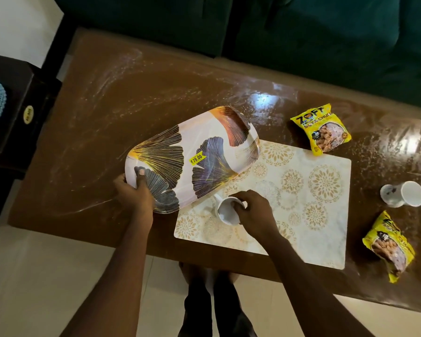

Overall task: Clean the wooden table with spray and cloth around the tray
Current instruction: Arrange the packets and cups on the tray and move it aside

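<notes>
Surface: glossy wooden table (88, 132), wet streaks on its left and far parts; green sofa (326, 32) beyond.

1. Left hand (131, 193): thumb over the rim, grasping the leaf-print tray (192, 156) at its near-left end. The tray's long axis runs far-right, and that end overlaps the placemat (301, 203).
2. Right hand (253, 210): fingers clamped on the rim of a white mug (225, 212), just beside the tray's near edge.
3. Right side: 2 yellow snack packets (322, 132), 1 tipped mug (402, 197).

Spray, cloth: not visible.
</notes>
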